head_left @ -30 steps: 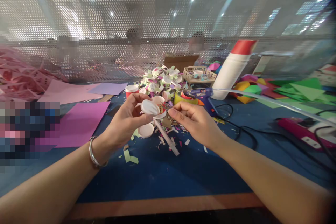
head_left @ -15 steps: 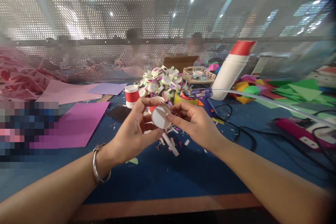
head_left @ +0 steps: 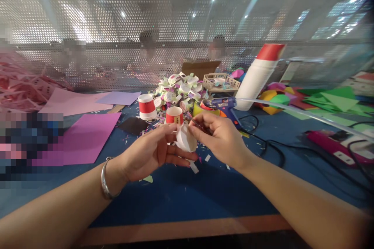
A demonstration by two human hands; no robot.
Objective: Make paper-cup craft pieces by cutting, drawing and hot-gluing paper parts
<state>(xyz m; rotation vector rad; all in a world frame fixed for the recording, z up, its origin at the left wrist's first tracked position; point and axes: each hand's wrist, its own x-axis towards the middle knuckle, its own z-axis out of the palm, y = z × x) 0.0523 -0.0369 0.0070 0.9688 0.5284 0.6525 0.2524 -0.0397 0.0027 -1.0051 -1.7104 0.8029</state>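
Note:
Both of my hands meet over the blue table mat around a small white paper cup. My left hand, with a silver bangle on the wrist, holds the cup from the left with thumb and fingers. My right hand pinches the cup's upper right rim and also has a thin dark tool between its fingers. A red-banded paper cup stands on the mat just behind my fingers, and a second red-banded cup stands farther left. Paper scraps lie under my hands.
A heap of small decorated cups lies behind, with a blue glue gun, a white bottle with a red cap and a small basket. Purple paper lies left, green sheets right. Black cables cross the mat. Other people sit behind a perforated screen.
My hands have lowered and turned the white cup from bottom-facing to sideways. A red-banded cup that was behind my left hand now stands in plain sight on the mat.

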